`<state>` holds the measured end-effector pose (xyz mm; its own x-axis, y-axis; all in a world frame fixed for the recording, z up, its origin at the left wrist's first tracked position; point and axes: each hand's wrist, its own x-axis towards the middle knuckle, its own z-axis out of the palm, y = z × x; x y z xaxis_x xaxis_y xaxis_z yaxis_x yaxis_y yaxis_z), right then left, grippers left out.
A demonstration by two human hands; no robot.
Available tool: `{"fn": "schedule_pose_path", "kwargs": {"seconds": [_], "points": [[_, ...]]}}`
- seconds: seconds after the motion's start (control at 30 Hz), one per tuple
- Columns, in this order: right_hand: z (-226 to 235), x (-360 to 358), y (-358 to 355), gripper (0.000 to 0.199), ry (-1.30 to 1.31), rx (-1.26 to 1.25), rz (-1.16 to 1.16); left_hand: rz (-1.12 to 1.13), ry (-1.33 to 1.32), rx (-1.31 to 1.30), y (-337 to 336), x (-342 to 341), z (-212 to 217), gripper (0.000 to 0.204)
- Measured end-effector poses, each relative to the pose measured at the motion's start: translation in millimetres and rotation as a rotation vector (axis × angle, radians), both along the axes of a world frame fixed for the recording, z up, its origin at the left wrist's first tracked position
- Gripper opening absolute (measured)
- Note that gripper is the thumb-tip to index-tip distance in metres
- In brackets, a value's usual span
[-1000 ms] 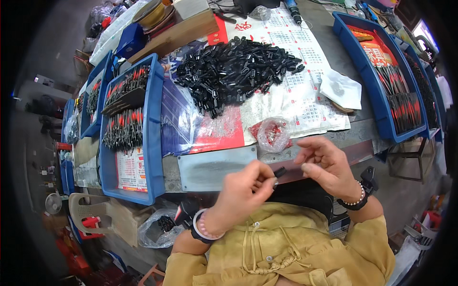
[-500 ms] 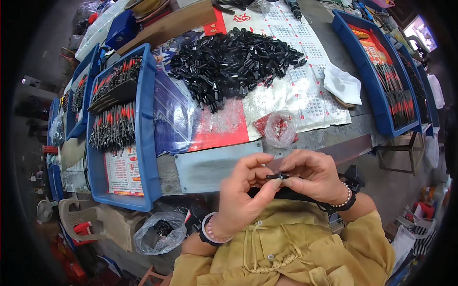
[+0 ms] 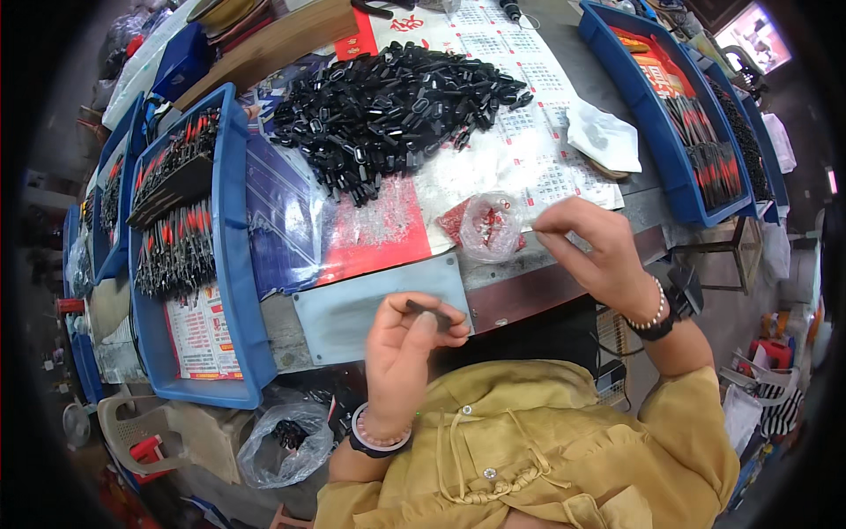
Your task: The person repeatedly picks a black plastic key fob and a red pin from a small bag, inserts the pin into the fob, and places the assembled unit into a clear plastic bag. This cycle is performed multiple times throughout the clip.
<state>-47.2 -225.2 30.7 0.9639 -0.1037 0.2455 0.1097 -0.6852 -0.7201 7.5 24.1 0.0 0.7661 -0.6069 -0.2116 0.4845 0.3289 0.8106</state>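
In my left hand point(image 3: 397, 357), a small black piece point(image 3: 428, 312) is pinched between thumb and fingers, over the lower right part of a grey-blue plate point(image 3: 352, 304) at the table edge. My right hand point(image 3: 601, 251) is raised just right of a clear plastic bag point(image 3: 491, 231) with small red pieces inside. Its thumb and index finger are drawn together; whatever lies between them, if anything, is too small to see. A large heap of glossy black plastic parts point(image 3: 388, 115) covers the paper beyond both hands.
Blue trays with rows of black-and-red pieces stand at left point(image 3: 238, 264) and right point(image 3: 661, 123). A white cloth-like sheet point(image 3: 604, 137) lies on the right side of the paper. Below the left tray are a beige chair point(image 3: 167, 432) and an open clear bag point(image 3: 282, 445).
My hands, together on the black piece before, are now apart. The left has moved left and keeps the piece; the right has moved up and right, beside the bag of red pieces.
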Motion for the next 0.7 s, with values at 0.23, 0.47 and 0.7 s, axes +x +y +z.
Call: {"fn": "schedule_pose_path", "kwargs": {"seconds": [0.23, 0.47, 0.7], "points": [[-16, 47, 12, 0.010, 0.096, -0.445, 0.262, -0.085, -0.058, 0.139, 3, -8, 8, 0.029], [-11, 62, 25, 0.011, 0.235, -0.610, 0.323, -0.091, -0.086, 0.209, 7, -6, 13, 0.030], [-13, 54, 20, 0.018, 0.093, -0.582, 0.276, -0.092, -0.039, 0.153, 5, -1, 10, 0.029]]}}
